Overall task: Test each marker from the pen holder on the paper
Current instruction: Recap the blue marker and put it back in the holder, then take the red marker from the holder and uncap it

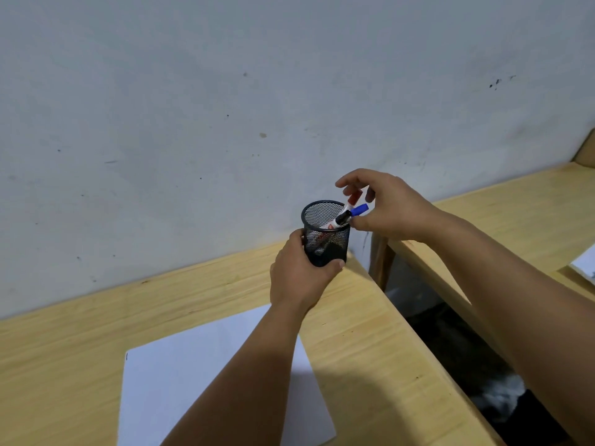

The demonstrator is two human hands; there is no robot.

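Right of frame centre, the left hand [297,278] clasps the light mesh pen holder [325,233] above the surface [370,349] while the right hand [386,207] pinches the blue-capped marker [352,214], a stiff, smooth barrel best gripped mid-length.

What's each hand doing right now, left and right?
Left hand: closed around the mesh pen holder.
Right hand: fingers curled at the marker tops; whether it grips one cannot be told.
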